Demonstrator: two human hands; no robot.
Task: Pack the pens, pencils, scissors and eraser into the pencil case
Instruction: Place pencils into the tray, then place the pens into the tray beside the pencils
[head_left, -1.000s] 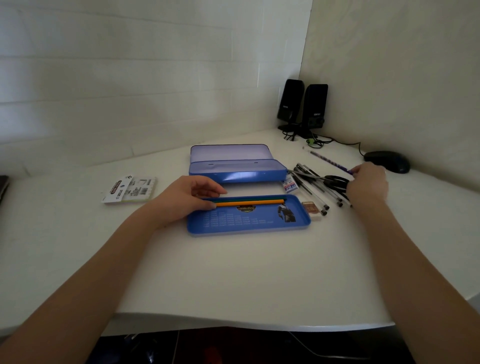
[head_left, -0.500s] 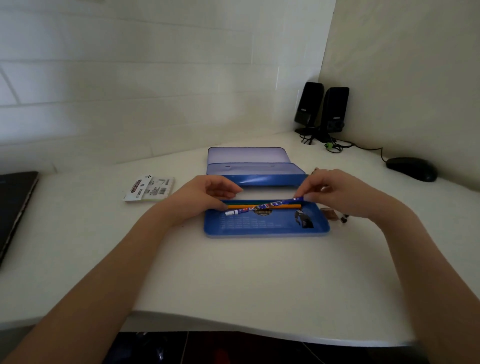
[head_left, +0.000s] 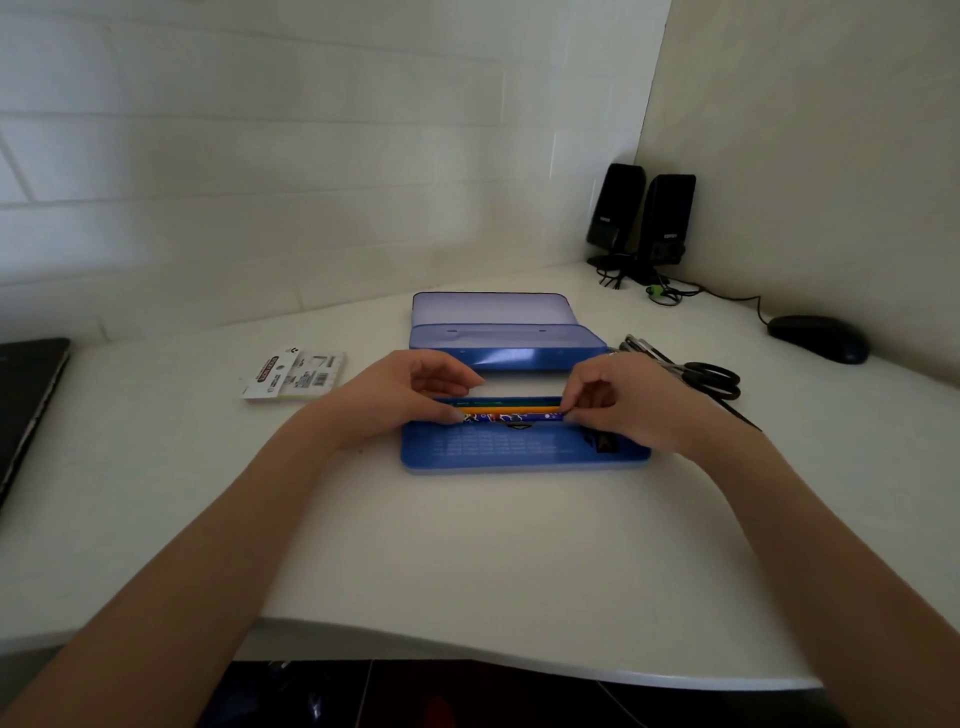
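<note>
Right hand (head_left: 639, 400) pinches the right end of a blue patterned pencil (head_left: 511, 417), which lies in the blue tray (head_left: 519, 454) on the white desk (head_left: 467, 545), just beside 1 orange pencil (head_left: 498, 409) and 1 green pencil (head_left: 498, 401). Left hand (head_left: 405, 395) has its thumb touching the patterned pencil's left end, fingers loosely bent and gripping nothing. Behind the tray sits the open pencil case (head_left: 506, 338). Scissors (head_left: 711, 376) and several pens (head_left: 641, 348) lie on the desk to the right

Three pencils (head_left: 511, 410), two speakers (head_left: 615, 208), one scissors (head_left: 711, 376), one mouse (head_left: 818, 338), one laptop (head_left: 26, 405).
</note>
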